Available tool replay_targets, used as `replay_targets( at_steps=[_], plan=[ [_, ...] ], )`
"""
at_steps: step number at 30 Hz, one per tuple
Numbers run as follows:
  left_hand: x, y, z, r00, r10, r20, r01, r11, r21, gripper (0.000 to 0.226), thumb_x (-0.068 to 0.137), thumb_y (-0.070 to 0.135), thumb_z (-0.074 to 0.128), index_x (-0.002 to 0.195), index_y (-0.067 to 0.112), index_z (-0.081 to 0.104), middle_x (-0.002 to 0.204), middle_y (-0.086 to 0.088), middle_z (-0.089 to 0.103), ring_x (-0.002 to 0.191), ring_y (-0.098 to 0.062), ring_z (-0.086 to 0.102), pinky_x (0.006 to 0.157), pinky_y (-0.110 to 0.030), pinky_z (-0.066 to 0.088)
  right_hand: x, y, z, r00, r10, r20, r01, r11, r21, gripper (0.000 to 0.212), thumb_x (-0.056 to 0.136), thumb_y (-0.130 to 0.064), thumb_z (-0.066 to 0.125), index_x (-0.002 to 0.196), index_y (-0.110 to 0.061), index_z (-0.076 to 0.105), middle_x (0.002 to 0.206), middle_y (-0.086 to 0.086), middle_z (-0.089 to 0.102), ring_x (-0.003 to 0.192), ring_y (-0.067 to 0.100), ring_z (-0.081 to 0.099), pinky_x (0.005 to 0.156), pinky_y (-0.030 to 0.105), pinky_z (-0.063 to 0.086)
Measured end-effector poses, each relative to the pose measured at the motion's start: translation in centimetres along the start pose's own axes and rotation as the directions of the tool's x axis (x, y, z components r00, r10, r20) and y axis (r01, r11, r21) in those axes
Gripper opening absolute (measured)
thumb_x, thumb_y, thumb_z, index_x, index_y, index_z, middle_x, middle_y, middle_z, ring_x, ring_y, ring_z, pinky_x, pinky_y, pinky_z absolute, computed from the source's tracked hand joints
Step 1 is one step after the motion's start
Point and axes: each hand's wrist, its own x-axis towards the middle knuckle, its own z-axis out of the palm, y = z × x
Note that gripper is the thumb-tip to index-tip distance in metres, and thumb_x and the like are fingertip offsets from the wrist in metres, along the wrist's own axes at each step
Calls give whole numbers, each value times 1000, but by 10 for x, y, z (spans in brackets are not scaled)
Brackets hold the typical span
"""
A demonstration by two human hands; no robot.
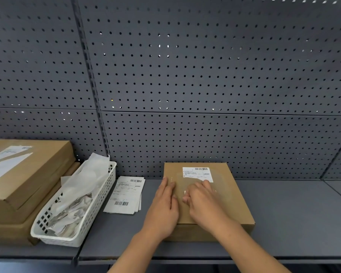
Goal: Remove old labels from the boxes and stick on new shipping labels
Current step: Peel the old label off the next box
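From the head view, one box [211, 209] lies flat on the shelf [283, 213] against the pegboard [205, 75], with one white label [197, 173] near its far edge. Two hands are on its lid. The left hand [163, 205] lies flat along the box's left edge with its fingers straight. The right hand [203, 201] has bent fingers over the label's near part, and whether it pinches the paper I cannot tell. Just left of the box lies one small pile of labels [126, 196]. Further left stands one white basket [98, 201] full of paper scraps [81, 186]. Furthest left is a stack of boxes [37, 174] — at least two, the top one labelled.
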Motion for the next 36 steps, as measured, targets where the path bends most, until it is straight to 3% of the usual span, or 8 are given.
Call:
replay_targets(
  at_steps=[11, 14, 16, 19, 22, 25, 32, 36],
  plan=[
    [-2, -2, 0, 1000, 2, -1, -2, 1000, 1, 50, 109, 30, 34, 159, 29, 32, 169, 20, 4, 154, 1, 12, 120, -20, 15, 2, -4, 2, 996, 73, 56, -74, 997, 7, 17, 106, -22, 43, 115, -10, 52, 124, 6, 55, 124, 24, 42, 104, 30, 34],
    [-2, -1, 0, 1000, 3, 0, -3, 1000, 0, 50, 109, 32, 34, 159, 31, 30, 169, 21, 3, 154, 1, 11, 121, -21, 16, 2, 5, -2, 987, 142, 80, -155, 966, 206, 4, 105, -18, 46, 101, -18, 47, 109, -1, 51, 114, 21, 45, 92, 31, 38],
    [-2, -1, -1, 1000, -3, 6, 3, 1000, 6, 50, 109, 33, 33, 160, 32, 29, 169, 22, 2, 154, 0, 10, 122, -23, 17, 2, 13, -5, 986, 157, 53, -166, 921, 354, 14, 105, -19, 44, 92, -23, 43, 101, -5, 52, 100, 19, 50, 82, 32, 41],
    [-1, -1, -1, 1000, -4, 6, 4, 1000, 17, 51, 109, 34, 32, 160, 32, 28, 169, 22, 1, 154, 0, 10, 122, -23, 17, 3, 16, -9, 979, 206, 0, -177, 842, 510, 18, 106, -37, 46, 94, -24, 45, 89, -5, 57, 81, 14, 54, 67, 28, 41],
    [0, -2, 1, 1000, -7, 8, 7, 1000, 24, 51, 109, 33, 34, 160, 30, 29, 169, 21, 1, 154, 0, 11, 121, -21, 16, 4, 13, -4, 983, 181, 22, -176, 910, 376, 32, 97, -54, 57, 94, -24, 49, 92, -8, 56, 84, 12, 55, 68, 30, 40],
    [0, -2, 2, 1000, -4, 10, 4, 1000, 23, 51, 109, 32, 35, 159, 30, 30, 170, 20, 2, 154, 0, 11, 121, -21, 16, 7, 6, 4, 994, 107, -9, -104, 977, 186, 28, 96, -47, 61, 92, -22, 50, 103, -6, 57, 100, 16, 51, 74, 30, 33],
    [-3, 6, -2, 1000, -29, 5, 29, 998, 59, 51, 109, 35, 31, 159, 34, 28, 169, 23, 0, 153, -4, 19, 120, -29, 26, 4, 5, 10, 984, 96, -149, -73, 985, 155, 15, 103, -26, 52, 93, -15, 52, 104, 7, 60, 103, 24, 53, 82, 30, 35],
    [-3, 10, -1, 998, -59, -3, 59, 996, 64, 51, 108, 35, 31, 159, 33, 28, 170, 21, 0, 154, -7, 20, 122, -34, 28, 2, 5, 16, 968, 134, -212, -100, 981, 166, 20, 97, -21, 59, 83, -18, 44, 90, 5, 57, 91, 24, 52, 74, 28, 31]
  ],
)
